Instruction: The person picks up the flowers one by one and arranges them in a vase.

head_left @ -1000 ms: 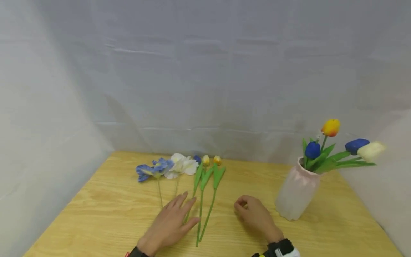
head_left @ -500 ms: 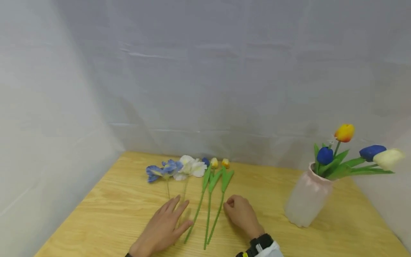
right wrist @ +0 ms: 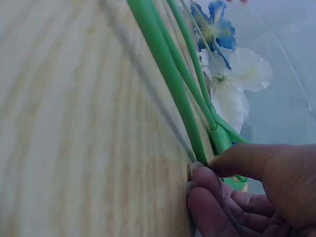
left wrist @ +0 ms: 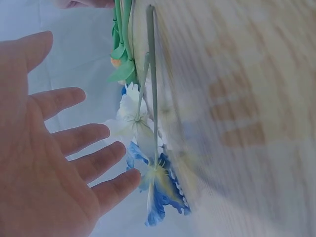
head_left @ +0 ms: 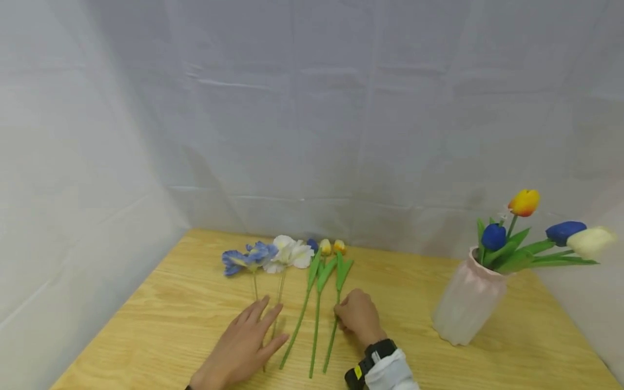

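My right hand (head_left: pixel 359 315) pinches the green stem of the rightmost yellow-orange tulip (head_left: pixel 340 247), between thumb and fingertips low over the wood. The same tulip stem (right wrist: pixel 170 74) runs up out of the fingertips in the right wrist view. Two more tulips, one pale yellow (head_left: pixel 325 247) and one blue (head_left: pixel 312 245), lie just left of it. Above the thin stems of a blue flower (head_left: pixel 249 257) and a white flower (head_left: pixel 287 253), my left hand (head_left: pixel 244 342) is spread with straight fingers, holding nothing. Its palm (left wrist: pixel 44 163) shows in the left wrist view, apart from the stems.
At the right of the wooden table (head_left: pixel 161 325) stands a pinkish-white vase (head_left: pixel 469 304). Several tulips rise from it, among them an orange-yellow tulip (head_left: pixel 524 202) and a cream tulip (head_left: pixel 591 241) leaning far right. A grey-white sheet (head_left: pixel 312 135) hangs behind the table.
My right hand has moved left from beside the vase to the rightmost tulip's stem and pinched it. My left hand has shifted left, off the tulip stems. The camera view has turned slightly.
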{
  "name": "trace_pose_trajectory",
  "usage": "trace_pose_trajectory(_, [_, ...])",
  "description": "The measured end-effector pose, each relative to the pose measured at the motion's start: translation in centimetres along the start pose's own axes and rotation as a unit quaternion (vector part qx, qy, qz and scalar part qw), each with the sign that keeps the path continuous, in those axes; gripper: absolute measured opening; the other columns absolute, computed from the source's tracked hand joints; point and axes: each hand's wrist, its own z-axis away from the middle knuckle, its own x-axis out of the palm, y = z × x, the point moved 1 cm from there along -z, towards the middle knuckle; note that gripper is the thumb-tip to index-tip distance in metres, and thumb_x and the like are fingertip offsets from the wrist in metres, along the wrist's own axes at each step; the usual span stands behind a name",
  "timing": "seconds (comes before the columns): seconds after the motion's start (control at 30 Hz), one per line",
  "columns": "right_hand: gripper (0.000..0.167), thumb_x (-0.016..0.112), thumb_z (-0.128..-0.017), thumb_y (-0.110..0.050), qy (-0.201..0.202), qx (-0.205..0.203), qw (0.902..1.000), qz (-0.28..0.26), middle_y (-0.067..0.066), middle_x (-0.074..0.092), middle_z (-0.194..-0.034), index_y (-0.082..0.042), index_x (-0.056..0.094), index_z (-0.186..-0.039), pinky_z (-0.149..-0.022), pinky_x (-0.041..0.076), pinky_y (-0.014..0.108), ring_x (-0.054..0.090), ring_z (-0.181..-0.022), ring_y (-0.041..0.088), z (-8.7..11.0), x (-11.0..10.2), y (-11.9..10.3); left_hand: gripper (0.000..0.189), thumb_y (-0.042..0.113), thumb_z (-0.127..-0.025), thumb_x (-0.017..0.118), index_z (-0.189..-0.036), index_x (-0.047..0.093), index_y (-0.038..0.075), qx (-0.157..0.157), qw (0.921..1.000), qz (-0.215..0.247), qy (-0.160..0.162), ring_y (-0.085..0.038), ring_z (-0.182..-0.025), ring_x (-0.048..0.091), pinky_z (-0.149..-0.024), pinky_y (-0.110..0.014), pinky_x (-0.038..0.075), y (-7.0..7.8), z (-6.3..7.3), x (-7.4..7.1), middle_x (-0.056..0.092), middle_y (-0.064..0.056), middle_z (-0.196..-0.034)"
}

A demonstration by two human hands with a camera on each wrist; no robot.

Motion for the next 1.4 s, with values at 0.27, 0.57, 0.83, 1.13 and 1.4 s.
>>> trace_pose_trajectory(0.27, [0.027, 0.066, -0.078, -0.009, -0.031, 0.020, 0.9977, -0.056, 0.000, 0.058, -0.045, -0.005, 0.063, -0.052, -0.039, 0.044, 0.023, 0.054, -0.039, 0.010, -0.3, -0.5, 1.1, 0.064, 0.054, -0.096, 0.046, -0.142, 0.046, 0.010, 0.002, 1.0000, 0.007, 0.002, -0.041, -0.131, 0.035, -0.100, -0.061, 0.033, 0.2, -0.1, 0.2, 0.034, -0.020, -0.148])
trace_pose_trajectory(0.57, [0.010, 0.061, -0.081, -0.005, -0.037, 0.019, 0.9881, -0.148, 0.004, 0.062, -0.055, 0.002, 0.068, -0.077, -0.047, 0.053, 0.027, 0.061, -0.049, 0.014, 0.5, -1.4, 1.8, 0.063, 0.053, -0.097, 0.047, -0.143, 0.045, 0.011, 0.004, 0.9999, 0.004, 0.012, -0.040, -0.133, 0.033, -0.103, -0.060, 0.031, 0.7, -0.3, 0.2, 0.034, -0.019, -0.148])
trace_pose_trajectory(0.83, [0.008, 0.062, -0.083, -0.006, -0.005, 0.007, 0.9889, -0.149, 0.003, 0.062, -0.060, 0.000, 0.067, -0.080, -0.050, 0.054, 0.029, 0.061, -0.054, 0.015, 1.1, -3.4, 1.6, 0.064, 0.055, -0.097, 0.044, -0.143, 0.045, 0.011, 0.024, 0.9997, 0.006, 0.009, -0.038, -0.134, 0.032, -0.102, -0.059, 0.032, 1.2, -0.9, 0.6, 0.033, -0.018, -0.149])
trace_pose_trajectory(1.13, [0.008, 0.064, -0.082, -0.006, 0.045, -0.012, 0.9900, -0.133, 0.001, 0.065, -0.066, 0.000, 0.069, -0.084, -0.052, 0.053, 0.026, 0.063, -0.056, 0.015, 1.8, -6.0, 1.1, 0.062, 0.054, -0.097, 0.045, -0.143, 0.046, 0.013, 0.051, 0.9985, 0.016, 0.012, -0.038, -0.134, 0.032, -0.102, -0.060, 0.032, 2.4, -2.1, 1.2, 0.033, -0.018, -0.149])
trace_pose_trajectory(1.4, [0.011, 0.065, -0.086, -0.011, 0.075, 0.006, 0.9882, -0.133, 0.001, 0.065, -0.071, -0.002, 0.070, -0.090, -0.054, 0.053, 0.027, 0.065, -0.058, 0.016, 3.0, -8.7, 0.7, 0.064, 0.055, -0.097, 0.043, -0.143, 0.045, 0.011, 0.083, 0.9964, 0.014, 0.006, -0.038, -0.134, 0.032, -0.102, -0.060, 0.032, 3.5, -3.1, 1.8, 0.032, -0.019, -0.149])
